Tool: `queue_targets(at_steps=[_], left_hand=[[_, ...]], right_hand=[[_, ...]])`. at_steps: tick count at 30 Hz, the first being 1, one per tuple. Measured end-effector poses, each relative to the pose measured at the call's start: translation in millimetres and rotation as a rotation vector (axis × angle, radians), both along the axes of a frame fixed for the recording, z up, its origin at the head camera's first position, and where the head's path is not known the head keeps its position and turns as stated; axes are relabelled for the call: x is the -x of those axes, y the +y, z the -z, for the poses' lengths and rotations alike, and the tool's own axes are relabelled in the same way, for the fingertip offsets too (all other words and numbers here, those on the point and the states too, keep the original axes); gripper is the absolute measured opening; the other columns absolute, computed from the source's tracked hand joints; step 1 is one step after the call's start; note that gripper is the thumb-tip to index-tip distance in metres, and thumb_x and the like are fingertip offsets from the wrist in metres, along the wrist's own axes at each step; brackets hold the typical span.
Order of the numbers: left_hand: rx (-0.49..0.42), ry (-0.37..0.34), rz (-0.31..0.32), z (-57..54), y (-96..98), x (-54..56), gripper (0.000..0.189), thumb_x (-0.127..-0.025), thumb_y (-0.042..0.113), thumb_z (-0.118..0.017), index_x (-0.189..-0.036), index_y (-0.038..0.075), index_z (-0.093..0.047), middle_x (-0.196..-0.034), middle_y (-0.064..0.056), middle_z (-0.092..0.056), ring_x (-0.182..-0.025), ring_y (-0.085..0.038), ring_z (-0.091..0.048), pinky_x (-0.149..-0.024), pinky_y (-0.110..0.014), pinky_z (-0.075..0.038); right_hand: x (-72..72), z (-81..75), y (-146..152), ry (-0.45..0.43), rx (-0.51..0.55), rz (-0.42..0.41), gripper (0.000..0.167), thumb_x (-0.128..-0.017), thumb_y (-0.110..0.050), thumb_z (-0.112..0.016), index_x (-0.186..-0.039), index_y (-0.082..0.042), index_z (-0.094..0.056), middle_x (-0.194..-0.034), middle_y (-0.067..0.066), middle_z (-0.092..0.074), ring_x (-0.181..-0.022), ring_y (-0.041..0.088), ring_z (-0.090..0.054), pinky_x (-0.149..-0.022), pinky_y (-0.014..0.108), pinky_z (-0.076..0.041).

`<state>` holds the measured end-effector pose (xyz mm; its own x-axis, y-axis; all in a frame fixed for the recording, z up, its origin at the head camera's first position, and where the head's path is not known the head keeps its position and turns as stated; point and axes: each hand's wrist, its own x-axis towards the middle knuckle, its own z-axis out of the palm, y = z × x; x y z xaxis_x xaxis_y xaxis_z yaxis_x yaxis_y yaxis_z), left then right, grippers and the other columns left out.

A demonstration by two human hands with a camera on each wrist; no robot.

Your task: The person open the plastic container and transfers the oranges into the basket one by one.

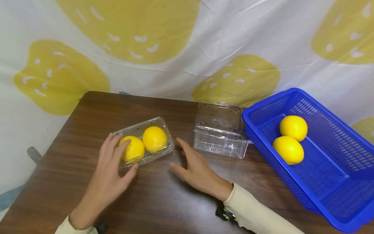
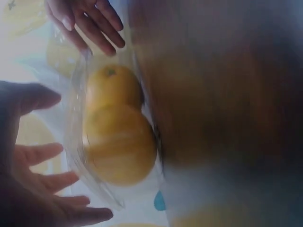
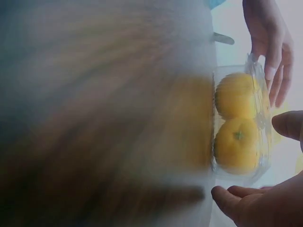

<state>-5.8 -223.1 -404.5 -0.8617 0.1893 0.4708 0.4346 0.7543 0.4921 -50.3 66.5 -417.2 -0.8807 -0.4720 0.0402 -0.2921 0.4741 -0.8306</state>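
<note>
Brown table [image 1: 157, 198] — toward its far left corner, a clear box [image 1: 141, 131] of yellow fruits [image 1: 155, 139] lies, long axis running from left hand [image 1: 109, 172], nearer, over one end, to right hand [image 1: 201, 169], just off the other — fingers apart on both.

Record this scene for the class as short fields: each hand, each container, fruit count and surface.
Left hand: over the left end of the closed clear box; contact unclear
Right hand: beside that box's right end, holding nothing
Closed clear box: two yellow fruit inside
Open clear box: right of the closed one, beside the blue basket
Blue basket: two more yellow fruit
Fruit count: four
Surface: brown table
</note>
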Motion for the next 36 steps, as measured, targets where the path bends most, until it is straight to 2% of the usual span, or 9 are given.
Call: queue_targets(at_steps=[6,11,16,19,22,26,28,32,36], left_hand=[[0.084,-0.113,0.064,-0.8,-10.3,15.3,0.083,-0.082,0.010,-0.093,-0.155,0.000,-0.054,-0.171,-0.026,-0.038,-0.161,-0.057,-0.022,-0.110,-0.090,-0.035],[0.137,-0.169,0.086,-2.8,-15.6,20.7,0.086,-0.084,0.015,-0.093,-0.158,0.000,-0.053,-0.174,-0.025,-0.034,-0.165,-0.053,-0.016,-0.108,-0.091,-0.036],[0.181,-0.221,0.094,-4.5,-19.1,24.9,0.089,-0.086,0.022,-0.092,-0.163,0.003,-0.049,-0.178,-0.025,-0.025,-0.167,-0.052,-0.008,-0.121,-0.087,-0.022],[0.206,-0.235,0.090,-5.1,-20.2,27.4,0.089,-0.088,0.027,-0.091,-0.163,0.005,-0.049,-0.179,-0.025,-0.022,-0.166,-0.054,-0.007,-0.124,-0.086,-0.015],[0.223,-0.240,0.084,-5.7,-20.5,29.1,0.088,-0.088,0.030,-0.091,-0.162,0.005,-0.050,-0.179,-0.025,-0.022,-0.165,-0.056,-0.010,-0.122,-0.087,-0.019],[0.240,-0.260,0.075,-6.9,-19.9,29.5,0.089,-0.088,0.031,-0.091,-0.163,0.004,-0.049,-0.180,-0.023,-0.022,-0.164,-0.056,-0.016,-0.110,-0.087,-0.039],[0.246,-0.277,0.071,-7.6,-19.4,29.0,0.090,-0.089,0.031,-0.090,-0.164,0.003,-0.048,-0.181,-0.023,-0.021,-0.164,-0.055,-0.017,-0.103,-0.086,-0.046],[0.261,-0.308,0.064,-9.5,-17.2,26.5,0.091,-0.090,0.033,-0.089,-0.165,0.004,-0.047,-0.180,-0.023,-0.020,-0.163,-0.055,-0.018,-0.100,-0.086,-0.048],[0.287,-0.285,0.060,-10.2,-12.0,21.7,0.090,-0.090,0.037,-0.090,-0.163,0.005,-0.050,-0.177,-0.026,-0.026,-0.159,-0.057,-0.026,-0.099,-0.084,-0.051]], right_hand=[[8.6,2.8,-13.4,-0.065,0.040,0.027,0.095,-0.103,-0.032,-0.079,-0.174,-0.004,-0.023,-0.175,0.018,-0.038,-0.150,0.038,-0.053,-0.130,0.050,-0.040],[14.4,2.7,-23.1,-0.086,0.071,0.044,0.096,-0.100,-0.033,-0.081,-0.173,-0.004,-0.026,-0.174,0.020,-0.038,-0.150,0.038,-0.053,-0.130,0.050,-0.040],[17.1,3.2,-28.5,-0.077,0.088,0.055,0.097,-0.097,-0.031,-0.084,-0.172,-0.003,-0.029,-0.173,0.021,-0.040,-0.154,0.037,-0.049,-0.131,0.052,-0.038],[18.0,4.2,-31.7,-0.068,0.083,0.053,0.097,-0.096,-0.030,-0.085,-0.172,-0.003,-0.030,-0.173,0.020,-0.041,-0.158,0.035,-0.043,-0.132,0.054,-0.035],[17.6,4.6,-35.0,-0.068,0.088,0.055,0.097,-0.096,-0.027,-0.085,-0.172,-0.004,-0.029,-0.172,0.020,-0.042,-0.159,0.034,-0.041,-0.133,0.054,-0.033],[16.4,5.9,-38.6,-0.059,0.111,0.069,0.093,-0.097,-0.026,-0.084,-0.171,-0.006,-0.030,-0.170,0.019,-0.046,-0.158,0.034,-0.043,-0.132,0.056,-0.033],[15.5,6.8,-39.4,-0.055,0.120,0.072,0.091,-0.098,-0.025,-0.083,-0.171,-0.008,-0.031,-0.170,0.017,-0.046,-0.158,0.033,-0.043,-0.133,0.055,-0.033],[11.7,7.9,-38.7,-0.045,0.130,0.073,0.090,-0.099,-0.024,-0.082,-0.172,-0.010,-0.030,-0.172,0.013,-0.045,-0.159,0.028,-0.042,-0.133,0.052,-0.032],[6.0,10.5,-35.8,-0.032,0.140,0.081,0.089,-0.099,-0.023,-0.083,-0.171,-0.011,-0.031,-0.171,0.011,-0.046,-0.158,0.025,-0.043,-0.133,0.051,-0.032]])
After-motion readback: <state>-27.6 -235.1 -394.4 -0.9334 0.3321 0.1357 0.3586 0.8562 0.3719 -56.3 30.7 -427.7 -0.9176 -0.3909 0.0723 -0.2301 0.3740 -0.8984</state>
